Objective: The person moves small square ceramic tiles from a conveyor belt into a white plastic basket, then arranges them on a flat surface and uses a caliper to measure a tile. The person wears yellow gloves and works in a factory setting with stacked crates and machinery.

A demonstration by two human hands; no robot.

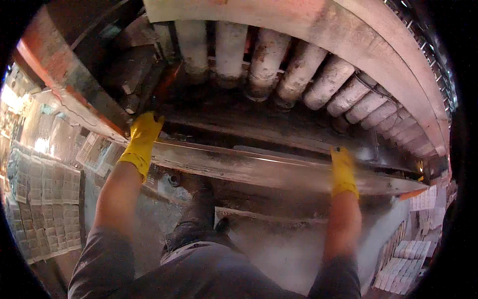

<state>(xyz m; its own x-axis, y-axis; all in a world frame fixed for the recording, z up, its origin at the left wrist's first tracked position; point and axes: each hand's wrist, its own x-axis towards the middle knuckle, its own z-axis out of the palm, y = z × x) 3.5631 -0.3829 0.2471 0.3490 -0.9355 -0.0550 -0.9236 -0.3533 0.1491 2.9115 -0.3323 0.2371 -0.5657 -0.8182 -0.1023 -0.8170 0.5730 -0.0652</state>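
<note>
A long, grimy metal panel (pixel 214 160) crosses in front of me, its upper edge catching light. My left hand (pixel 144 135), in a yellow rubber glove, is at the panel's left end, reaching past its upper edge. Its fingers are curled closed, and I cannot make out what is in them. Over the right part of the same panel is my right hand (pixel 343 169), also gloved in yellow. Motion smears it, and its fingers are mostly hidden. Behind the panel lies a dark, dirty trough (pixel 239 117).
Beyond the trough stands a row of several dirty, pale cylinders (pixel 264 62) under a broad curved beam (pixel 259 15). An orange-edged frame (pixel 74 79) rises at left. Stacked, printed bundles (pixel 47 199) stand at left, with more stacks (pixel 403 266) at lower right. Grey floor (pixel 279 249) lies below.
</note>
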